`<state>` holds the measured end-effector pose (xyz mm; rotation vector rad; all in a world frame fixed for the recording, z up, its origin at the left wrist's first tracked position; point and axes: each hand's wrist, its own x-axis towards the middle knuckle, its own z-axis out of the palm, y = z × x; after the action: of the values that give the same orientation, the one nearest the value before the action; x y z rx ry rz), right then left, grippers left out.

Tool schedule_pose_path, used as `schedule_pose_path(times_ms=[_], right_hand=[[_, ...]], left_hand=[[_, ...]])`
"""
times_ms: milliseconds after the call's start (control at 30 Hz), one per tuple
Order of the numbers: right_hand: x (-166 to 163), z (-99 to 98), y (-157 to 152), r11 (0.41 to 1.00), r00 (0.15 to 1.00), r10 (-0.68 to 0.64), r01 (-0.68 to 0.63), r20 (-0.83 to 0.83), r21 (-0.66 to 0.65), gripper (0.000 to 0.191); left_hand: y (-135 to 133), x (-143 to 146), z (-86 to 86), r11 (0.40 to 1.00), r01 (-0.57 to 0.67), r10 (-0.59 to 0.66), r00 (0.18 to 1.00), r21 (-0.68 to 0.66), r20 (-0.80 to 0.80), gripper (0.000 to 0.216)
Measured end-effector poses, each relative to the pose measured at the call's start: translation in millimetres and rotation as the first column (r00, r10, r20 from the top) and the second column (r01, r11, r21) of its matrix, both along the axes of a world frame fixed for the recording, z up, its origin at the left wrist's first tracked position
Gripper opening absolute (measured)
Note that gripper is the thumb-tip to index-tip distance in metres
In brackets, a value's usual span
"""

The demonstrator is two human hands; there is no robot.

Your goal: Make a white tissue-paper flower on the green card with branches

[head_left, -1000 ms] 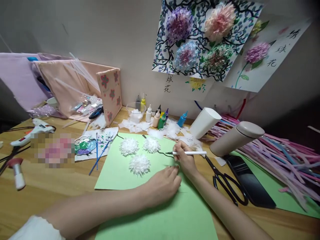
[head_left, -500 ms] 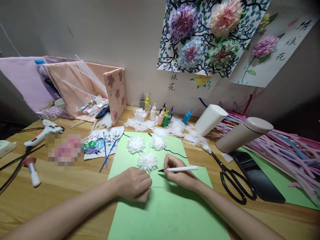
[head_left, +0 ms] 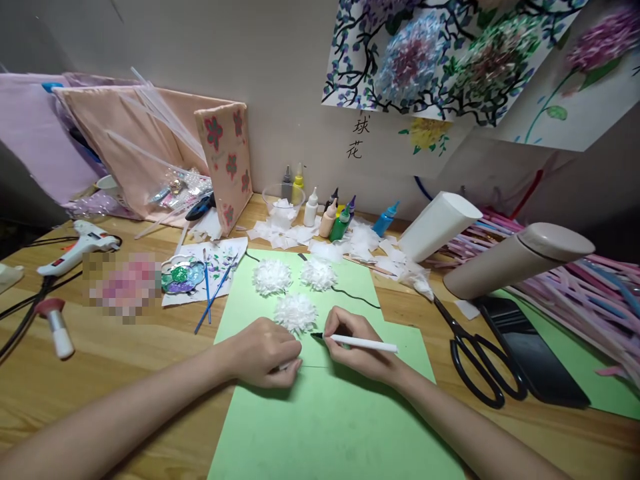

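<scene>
My right hand [head_left: 357,343] grips a white marker [head_left: 367,344] with a black tip. The tip sits by the lower right edge of the nearest white paper flower [head_left: 295,313]; whether it touches the green paper [head_left: 320,427] I cannot tell. My left hand [head_left: 265,353] rests curled on the paper, left of the marker, with a small whitish bit showing at its fingers. Two more white flowers, one at left [head_left: 271,276] and one at right [head_left: 319,273], are farther up the sheet. A black drawn line [head_left: 357,297] runs from the right one to the edge.
Black scissors [head_left: 477,353] and a phone [head_left: 533,350] lie at right, near a tilted-looking flask [head_left: 517,260]. Paint bottles [head_left: 330,217] and white paper scraps [head_left: 285,233] are at the back. At left lie two blue brushes [head_left: 215,297], a paint palette [head_left: 183,275] and a glue gun [head_left: 80,247].
The marker tip has shifted left, closer to the nearest flower. My left hand stays curled in place. The camera view has tilted slightly downward.
</scene>
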<state>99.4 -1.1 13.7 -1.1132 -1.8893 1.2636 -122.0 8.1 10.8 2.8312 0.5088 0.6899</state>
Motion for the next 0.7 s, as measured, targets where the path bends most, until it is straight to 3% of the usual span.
schedule_pose_path(times_ms=[100,200,300,400,533,700], right_hand=[[4.6,-1.8,-1.4,1.000,0.995,0.008,-0.006,-0.096,0.017,0.016],[4.4,7.3,3.4,0.997,0.979,-0.061,0.070,-0.195,0.043,0.010],[-11.1,22.6,21.0,0.993,0.983,-0.111,0.117,-0.149,0.034,0.013],[-38.9,30.2,45.2,0.983,0.987,-0.144,0.151,-0.076,0.105,0.027],[-64.9,18.9,65.1,0.932,0.974,-0.218,0.225,-0.056,0.283,0.037],[-64.8,-3.8,64.3,0.871,0.968,-0.248,0.239,-0.037,0.429,0.039]], left_hand=[[-0.4,0.7,0.1,1.000,0.004,-0.004,1.000,-0.004,-0.017,0.019],[-1.2,1.5,0.5,1.000,0.006,-0.006,0.999,-0.014,-0.040,0.019],[-2.1,1.4,0.4,1.000,-0.002,0.001,0.998,-0.022,-0.063,0.018],[-3.0,0.6,-1.4,1.000,-0.022,0.021,0.998,-0.016,-0.062,0.016],[-4.2,0.5,-4.4,0.999,-0.041,0.040,0.997,-0.008,-0.067,0.015],[-4.8,2.0,-6.2,0.998,-0.052,0.050,0.997,-0.033,-0.054,0.015]])
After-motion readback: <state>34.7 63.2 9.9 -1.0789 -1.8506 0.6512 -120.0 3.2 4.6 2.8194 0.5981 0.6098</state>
